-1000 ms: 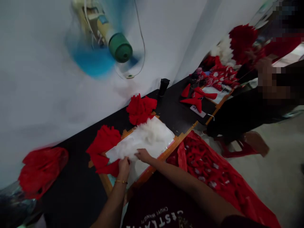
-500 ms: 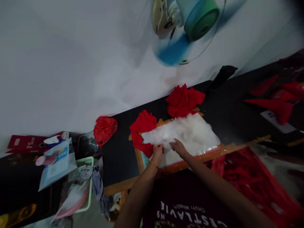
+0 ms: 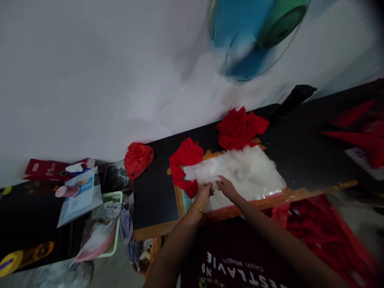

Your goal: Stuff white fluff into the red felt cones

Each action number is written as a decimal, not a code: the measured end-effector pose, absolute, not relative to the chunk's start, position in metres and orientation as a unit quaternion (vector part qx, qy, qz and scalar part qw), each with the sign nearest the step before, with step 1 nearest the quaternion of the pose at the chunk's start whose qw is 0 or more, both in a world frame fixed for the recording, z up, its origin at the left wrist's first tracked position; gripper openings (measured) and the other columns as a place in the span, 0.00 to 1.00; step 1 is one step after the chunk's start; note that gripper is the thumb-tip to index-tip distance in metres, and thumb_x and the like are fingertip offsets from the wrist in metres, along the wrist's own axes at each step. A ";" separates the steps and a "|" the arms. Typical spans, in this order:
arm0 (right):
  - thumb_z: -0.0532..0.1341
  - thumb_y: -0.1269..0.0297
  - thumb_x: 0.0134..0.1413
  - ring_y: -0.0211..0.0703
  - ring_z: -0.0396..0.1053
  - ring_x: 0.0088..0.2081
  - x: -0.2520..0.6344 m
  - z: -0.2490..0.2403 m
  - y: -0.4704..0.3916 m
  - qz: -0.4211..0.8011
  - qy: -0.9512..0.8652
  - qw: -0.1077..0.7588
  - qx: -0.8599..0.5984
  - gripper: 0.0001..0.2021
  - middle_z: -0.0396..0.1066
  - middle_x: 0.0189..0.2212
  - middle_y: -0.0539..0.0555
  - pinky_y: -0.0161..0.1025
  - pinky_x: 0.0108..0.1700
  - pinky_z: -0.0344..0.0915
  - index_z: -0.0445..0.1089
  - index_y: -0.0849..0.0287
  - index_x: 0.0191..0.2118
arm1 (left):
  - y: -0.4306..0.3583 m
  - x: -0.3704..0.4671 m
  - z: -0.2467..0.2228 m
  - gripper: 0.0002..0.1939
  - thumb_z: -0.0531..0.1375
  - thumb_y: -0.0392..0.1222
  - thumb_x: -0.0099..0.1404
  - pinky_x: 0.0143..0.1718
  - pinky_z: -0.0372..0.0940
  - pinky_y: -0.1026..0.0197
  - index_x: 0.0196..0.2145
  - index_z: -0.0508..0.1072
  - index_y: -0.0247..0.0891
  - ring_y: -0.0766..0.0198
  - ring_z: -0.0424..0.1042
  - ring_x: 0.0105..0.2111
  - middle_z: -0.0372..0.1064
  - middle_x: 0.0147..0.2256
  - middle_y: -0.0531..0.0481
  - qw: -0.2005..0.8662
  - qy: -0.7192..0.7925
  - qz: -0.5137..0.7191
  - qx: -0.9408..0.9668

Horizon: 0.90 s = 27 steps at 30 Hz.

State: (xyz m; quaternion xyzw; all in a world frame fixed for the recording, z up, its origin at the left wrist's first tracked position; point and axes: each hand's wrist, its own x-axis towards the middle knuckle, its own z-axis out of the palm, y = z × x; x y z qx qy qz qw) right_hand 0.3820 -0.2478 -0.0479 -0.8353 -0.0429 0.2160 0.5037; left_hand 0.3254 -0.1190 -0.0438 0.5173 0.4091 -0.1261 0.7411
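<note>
A heap of fluffy white stuffing lies on a white sheet on the black table. At the heap's near left edge, my left hand, with a thin bracelet at the wrist, has its fingers closed on a tuft. Just to the right, my right hand pinches the same white fluff, thumb and fingers together. Only a small gap separates the two hands. Left of the heap lies folded red fabric; a bunched red cloth sits behind it.
A red plastic bag rests at the table's back left corner. Red cone shapes and a white phone-like object lie on the right. Below the front edge is a large bag of red pieces. A green-rimmed basket stands left.
The camera view has shifted, so the whole table appears moved slightly right. My hands have come closer together at the stuffing's near edge.
</note>
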 end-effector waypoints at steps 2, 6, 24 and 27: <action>0.56 0.58 0.52 0.48 0.71 0.33 0.391 -0.054 -0.260 0.181 -0.040 0.473 -0.862 0.13 0.75 0.31 0.55 0.46 0.42 0.69 0.73 0.57 0.39 | -0.112 0.327 -0.045 0.10 0.64 0.39 0.55 0.21 0.56 0.66 0.22 0.67 0.37 0.70 0.62 0.18 0.63 0.17 0.56 0.721 0.425 -0.103 0.538; 0.54 0.61 0.53 0.57 0.71 0.44 0.411 -0.061 -0.303 0.121 -0.022 0.416 -0.901 0.16 0.76 0.40 0.63 0.56 0.52 0.65 0.72 0.60 0.44 | -0.091 0.322 -0.047 0.10 0.62 0.36 0.54 0.19 0.54 0.66 0.20 0.64 0.38 0.70 0.60 0.16 0.60 0.16 0.57 0.686 0.451 -0.060 0.568; 0.58 0.76 0.53 0.49 0.71 0.45 0.411 -0.054 -0.198 0.206 -0.401 0.259 -0.854 0.11 0.77 0.38 0.56 0.44 0.52 0.67 0.76 0.58 0.37 | -0.048 0.336 -0.040 0.11 0.59 0.24 0.50 0.28 0.56 0.66 0.29 0.72 0.37 0.67 0.61 0.24 0.58 0.19 0.59 0.590 0.390 -0.067 0.704; 0.60 0.74 0.54 0.52 0.70 0.47 0.389 -0.050 -0.233 0.202 -0.388 0.250 -0.864 0.11 0.76 0.42 0.59 0.47 0.53 0.67 0.75 0.59 0.42 | -0.055 0.332 -0.046 0.13 0.59 0.22 0.47 0.31 0.56 0.64 0.17 0.64 0.38 0.65 0.62 0.27 0.55 0.18 0.56 0.599 0.393 -0.077 0.693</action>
